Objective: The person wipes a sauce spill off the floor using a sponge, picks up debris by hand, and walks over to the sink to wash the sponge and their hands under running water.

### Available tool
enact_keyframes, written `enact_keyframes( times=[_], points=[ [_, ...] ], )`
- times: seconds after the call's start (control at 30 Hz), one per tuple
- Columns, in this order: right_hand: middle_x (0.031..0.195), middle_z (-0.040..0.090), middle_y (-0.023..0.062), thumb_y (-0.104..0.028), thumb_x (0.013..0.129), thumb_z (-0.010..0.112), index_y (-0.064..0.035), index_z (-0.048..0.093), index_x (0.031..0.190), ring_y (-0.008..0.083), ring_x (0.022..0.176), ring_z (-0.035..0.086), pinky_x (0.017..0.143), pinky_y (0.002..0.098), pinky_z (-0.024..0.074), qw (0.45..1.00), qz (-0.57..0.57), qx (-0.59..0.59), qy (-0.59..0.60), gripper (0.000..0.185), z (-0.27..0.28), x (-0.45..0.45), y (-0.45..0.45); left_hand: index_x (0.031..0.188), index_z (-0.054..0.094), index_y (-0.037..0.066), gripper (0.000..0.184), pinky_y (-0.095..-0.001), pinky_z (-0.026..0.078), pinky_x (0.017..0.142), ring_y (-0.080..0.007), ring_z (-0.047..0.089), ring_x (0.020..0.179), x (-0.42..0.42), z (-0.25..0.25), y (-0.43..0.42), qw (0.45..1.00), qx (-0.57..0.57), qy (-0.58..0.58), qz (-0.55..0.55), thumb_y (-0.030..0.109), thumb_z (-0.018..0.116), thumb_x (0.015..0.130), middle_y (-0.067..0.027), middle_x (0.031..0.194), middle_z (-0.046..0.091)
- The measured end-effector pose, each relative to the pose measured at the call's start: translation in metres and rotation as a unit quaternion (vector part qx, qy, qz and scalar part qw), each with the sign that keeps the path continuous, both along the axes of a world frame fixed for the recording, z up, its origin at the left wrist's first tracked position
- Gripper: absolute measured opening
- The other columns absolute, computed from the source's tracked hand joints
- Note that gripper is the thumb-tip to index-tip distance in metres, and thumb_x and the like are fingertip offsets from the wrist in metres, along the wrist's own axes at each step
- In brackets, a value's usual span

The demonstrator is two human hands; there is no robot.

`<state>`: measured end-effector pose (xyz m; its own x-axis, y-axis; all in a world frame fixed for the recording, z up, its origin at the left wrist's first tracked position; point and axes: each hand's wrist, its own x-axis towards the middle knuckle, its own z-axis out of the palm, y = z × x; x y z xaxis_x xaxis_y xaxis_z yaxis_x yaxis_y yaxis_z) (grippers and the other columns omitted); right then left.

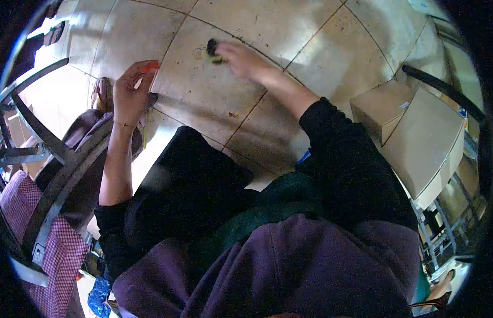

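Left hand (129,95) pinches red item (150,67) at fingertips, presumably for fine control; right hand (244,61) meets blurred black-and-green object (212,46), grip indeterminable

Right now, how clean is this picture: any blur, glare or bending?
Head view: fisheye curve, black corners; glare whitens the beige floor tiles at left, a soft shadow crosses them; the bare right hand is motion-smeared, the bare left hand sharper; black cloth sleeves look grainy.
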<state>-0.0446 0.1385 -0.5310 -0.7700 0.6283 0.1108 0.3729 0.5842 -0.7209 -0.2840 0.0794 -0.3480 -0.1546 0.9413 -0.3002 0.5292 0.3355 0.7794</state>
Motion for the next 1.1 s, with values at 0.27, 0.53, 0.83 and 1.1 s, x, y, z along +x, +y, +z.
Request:
enact_keyframes(
  times=[0.27,0.53,0.83,1.1],
  points=[
    [0.117,0.049,0.0163,-0.001,0.073,0.053,-0.0044,0.049,0.112,0.0307,0.112,0.046,0.095,0.0384,0.0378,0.971,0.176,-0.148,0.063,0.039,0.009,0.026,-0.046,0.096,0.06,0.0,0.015,-0.0228,0.042,0.082,-0.0111,0.057,0.089,0.002,0.009,0.004,0.999,0.01,-0.04,0.022,0.007,0.055,0.083,-0.0061,0.094,0.063],
    [0.118,0.049,0.0164,-0.004,0.074,0.053,-0.0053,0.048,0.114,0.0315,0.112,0.045,0.095,0.0377,0.037,0.984,-0.179,-0.015,0.02,0.04,0.006,0.075,-0.004,0.097,0.059,0.0,0.016,-0.0217,0.043,0.08,-0.0094,0.057,0.087,-0.007,-0.003,-0.005,0.998,0.027,-0.047,0.009,0.008,0.056,0.084,-0.0056,0.091,0.063],
    [0.116,0.049,0.0164,0.002,0.069,0.049,-0.0043,0.048,0.109,0.0325,0.11,0.046,0.092,0.0396,0.0384,0.98,0.087,-0.158,0.09,0.041,0.002,0.015,-0.064,0.098,0.059,0.0,0.016,-0.0216,0.043,0.079,-0.0091,0.057,0.086,-0.008,0.0,-0.001,0.999,0.026,-0.031,0.019,0.009,0.055,0.085,-0.0058,0.092,0.063],
    [0.117,0.049,0.0138,0.004,0.066,0.048,-0.0072,0.05,0.109,0.0307,0.11,0.046,0.094,0.0387,0.0367,0.997,-0.036,-0.007,0.067,0.044,0.002,-0.008,-0.007,0.099,0.059,0.001,0.017,-0.0219,0.042,0.08,-0.0094,0.057,0.088,-0.012,-0.004,-0.007,0.999,0.019,-0.034,0.021,0.009,0.055,0.085,-0.0062,0.094,0.063]
  ],
)
